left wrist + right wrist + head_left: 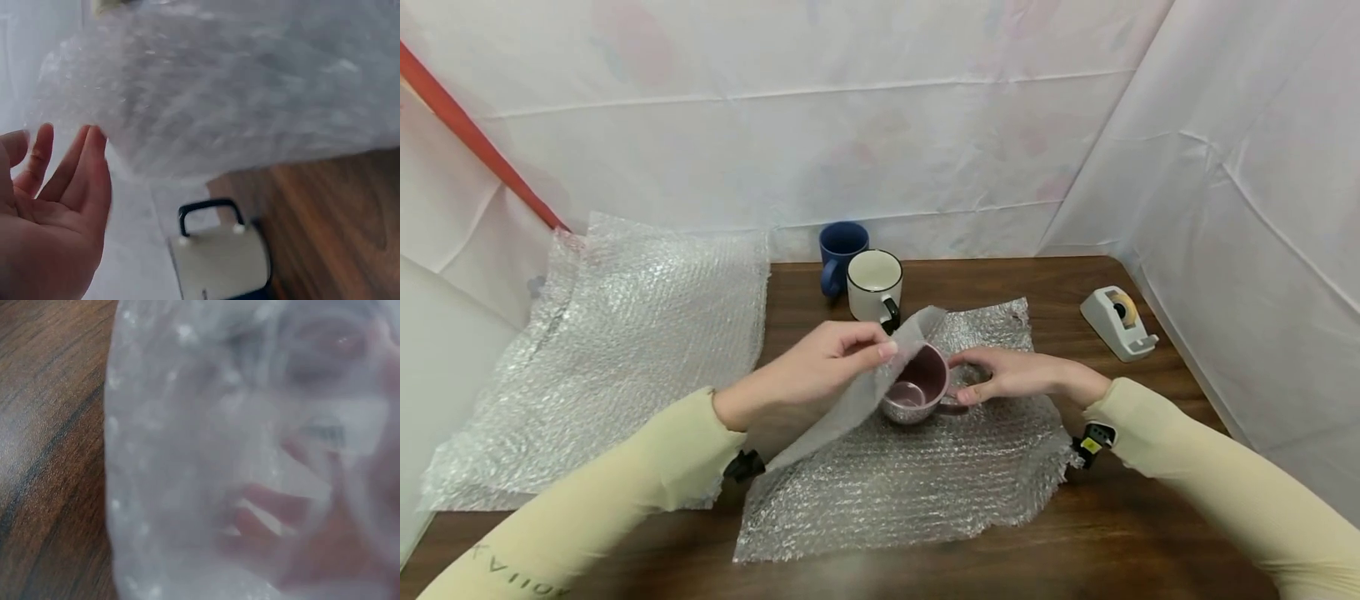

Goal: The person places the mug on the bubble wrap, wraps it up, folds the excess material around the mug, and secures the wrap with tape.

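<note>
A mauve mug (914, 390) lies tilted on a sheet of bubble wrap (887, 487), its opening facing up and its handle to the right. My left hand (820, 360) pinches the far left part of this sheet between thumb and fingers and holds it raised against the mug's left side. In the left wrist view, the lifted bubble wrap (237, 94) spreads out beyond the fingers. On the other side, my right hand (1011, 372) holds the mug at its rim and handle. The right wrist view shows that hand blurred through the bubble wrap (162, 456).
Behind the sheet stand a white mug (868, 298) with a black handle and a blue mug (832, 250). More bubble wrap (655, 333) covers the table's left side. A tape dispenser (1112, 321) sits at the right, near the white curtain (1262, 208).
</note>
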Action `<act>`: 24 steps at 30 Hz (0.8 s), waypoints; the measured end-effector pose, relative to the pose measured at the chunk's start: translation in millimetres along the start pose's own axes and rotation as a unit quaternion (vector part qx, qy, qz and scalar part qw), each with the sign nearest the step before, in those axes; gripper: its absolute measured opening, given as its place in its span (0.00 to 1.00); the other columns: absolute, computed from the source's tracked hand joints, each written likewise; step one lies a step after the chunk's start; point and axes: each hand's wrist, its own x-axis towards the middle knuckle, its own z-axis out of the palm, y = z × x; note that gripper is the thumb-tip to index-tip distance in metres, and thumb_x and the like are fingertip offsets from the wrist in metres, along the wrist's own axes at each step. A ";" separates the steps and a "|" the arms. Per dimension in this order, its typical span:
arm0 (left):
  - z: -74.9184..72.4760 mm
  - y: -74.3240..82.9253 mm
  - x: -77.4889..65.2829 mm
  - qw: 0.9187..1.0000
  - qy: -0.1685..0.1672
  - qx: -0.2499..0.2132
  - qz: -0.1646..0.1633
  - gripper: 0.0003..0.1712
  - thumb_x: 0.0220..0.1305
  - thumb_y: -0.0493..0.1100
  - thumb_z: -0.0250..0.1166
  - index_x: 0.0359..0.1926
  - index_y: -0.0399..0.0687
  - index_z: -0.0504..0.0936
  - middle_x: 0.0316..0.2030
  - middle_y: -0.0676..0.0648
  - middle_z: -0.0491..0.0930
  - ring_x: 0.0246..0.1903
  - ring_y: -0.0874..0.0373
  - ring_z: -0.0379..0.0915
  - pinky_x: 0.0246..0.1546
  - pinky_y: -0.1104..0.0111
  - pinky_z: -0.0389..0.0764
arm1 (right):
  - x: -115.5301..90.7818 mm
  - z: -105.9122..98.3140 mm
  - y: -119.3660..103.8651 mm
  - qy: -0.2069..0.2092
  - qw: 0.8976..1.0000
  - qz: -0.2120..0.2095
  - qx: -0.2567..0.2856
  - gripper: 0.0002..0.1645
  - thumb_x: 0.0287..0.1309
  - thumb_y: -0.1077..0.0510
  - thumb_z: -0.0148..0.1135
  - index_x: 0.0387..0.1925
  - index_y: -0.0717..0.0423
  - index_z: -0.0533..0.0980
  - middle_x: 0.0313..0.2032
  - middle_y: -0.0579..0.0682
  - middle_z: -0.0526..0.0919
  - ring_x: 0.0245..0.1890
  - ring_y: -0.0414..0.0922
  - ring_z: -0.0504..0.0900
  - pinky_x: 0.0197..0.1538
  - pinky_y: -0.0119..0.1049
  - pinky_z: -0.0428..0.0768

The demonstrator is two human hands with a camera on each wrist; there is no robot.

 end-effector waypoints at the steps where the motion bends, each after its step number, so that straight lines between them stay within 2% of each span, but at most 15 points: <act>1: 3.6 -1.4 1.2 1.000 -0.005 0.012 0.005 0.10 0.75 0.46 0.58 0.35 0.53 0.82 0.29 0.53 0.78 0.33 0.59 0.73 0.36 0.65 0.75 | 0.1 0.0 -0.2 -0.001 1.000 0.000 0.000 0.46 0.61 0.37 0.64 0.70 0.61 0.64 0.68 0.60 0.67 0.69 0.61 0.63 0.67 0.60 0.61; 4: 11.1 -5.4 3.7 0.997 -0.028 0.061 0.035 0.11 0.76 0.48 0.57 0.41 0.52 0.84 0.33 0.55 0.81 0.34 0.62 0.74 0.37 0.65 0.76 | -0.2 -0.6 -0.8 -0.004 1.000 0.003 -0.002 0.47 0.61 0.36 0.64 0.70 0.61 0.64 0.68 0.60 0.67 0.69 0.60 0.63 0.67 0.60 0.62; 6: 12.9 -7.2 4.7 0.990 -0.050 0.117 0.065 0.14 0.77 0.49 0.54 0.48 0.50 0.84 0.39 0.55 0.83 0.37 0.64 0.75 0.40 0.66 0.77 | -0.5 -1.2 -1.2 -0.006 1.000 0.005 -0.005 0.47 0.62 0.35 0.63 0.71 0.60 0.63 0.69 0.60 0.66 0.69 0.60 0.63 0.67 0.60 0.63; 7: 12.9 -8.0 4.9 0.984 -0.062 0.147 0.082 0.16 0.78 0.50 0.53 0.50 0.49 0.83 0.43 0.54 0.83 0.40 0.65 0.76 0.43 0.66 0.77 | -0.3 -1.2 -0.9 -0.006 1.000 0.005 -0.007 0.47 0.62 0.35 0.63 0.71 0.60 0.63 0.69 0.60 0.66 0.69 0.60 0.63 0.67 0.60 0.63; 10: 9.8 -10.7 3.5 0.960 -0.103 0.229 0.126 0.16 0.79 0.47 0.49 0.54 0.49 0.81 0.55 0.52 0.80 0.53 0.64 0.75 0.56 0.65 0.74 | -0.4 -1.6 -0.9 -0.005 1.000 0.009 -0.013 0.47 0.62 0.35 0.62 0.71 0.60 0.63 0.69 0.61 0.65 0.69 0.60 0.63 0.67 0.60 0.63; 14: 0.9 -13.6 0.4 0.929 -0.151 0.300 0.153 0.18 0.69 0.37 0.50 0.53 0.51 0.81 0.64 0.52 0.75 0.66 0.61 0.65 0.69 0.60 0.59 | -1.1 -0.8 -0.5 0.001 1.000 0.016 -0.017 0.49 0.62 0.34 0.61 0.72 0.60 0.62 0.70 0.62 0.63 0.69 0.62 0.62 0.66 0.62 0.63; 16: -3.3 -14.6 0.1 0.915 -0.170 0.329 0.160 0.21 0.66 0.34 0.51 0.56 0.51 0.82 0.64 0.53 0.74 0.68 0.61 0.62 0.72 0.56 0.53 | -1.5 -0.3 0.4 0.002 1.000 0.018 -0.017 0.49 0.62 0.33 0.61 0.73 0.59 0.62 0.71 0.62 0.63 0.70 0.62 0.61 0.66 0.62 0.63; 18: -5.9 -15.6 0.5 0.900 -0.184 0.358 0.166 0.21 0.68 0.34 0.52 0.58 0.51 0.81 0.64 0.53 0.75 0.70 0.60 0.59 0.72 0.52 0.51 | -1.9 -0.2 1.7 0.000 1.000 0.015 -0.013 0.48 0.63 0.33 0.60 0.73 0.58 0.61 0.71 0.61 0.63 0.70 0.62 0.61 0.65 0.62 0.64; 21: -5.6 -18.8 0.5 0.882 -0.188 0.395 0.176 0.21 0.69 0.34 0.55 0.60 0.51 0.81 0.63 0.53 0.75 0.70 0.58 0.59 0.71 0.50 0.54 | -4.1 -1.3 4.3 0.001 1.000 0.010 -0.011 0.44 0.66 0.37 0.58 0.73 0.56 0.62 0.71 0.59 0.64 0.70 0.60 0.62 0.65 0.61 0.65; 24: -1.7 -23.7 0.3 0.869 -0.178 0.419 0.194 0.21 0.67 0.34 0.56 0.59 0.49 0.81 0.62 0.52 0.76 0.70 0.57 0.60 0.70 0.52 0.57 | -11.9 -4.9 7.2 0.012 1.000 -0.003 -0.020 0.37 0.70 0.42 0.57 0.71 0.56 0.64 0.68 0.56 0.68 0.68 0.58 0.66 0.65 0.58 0.67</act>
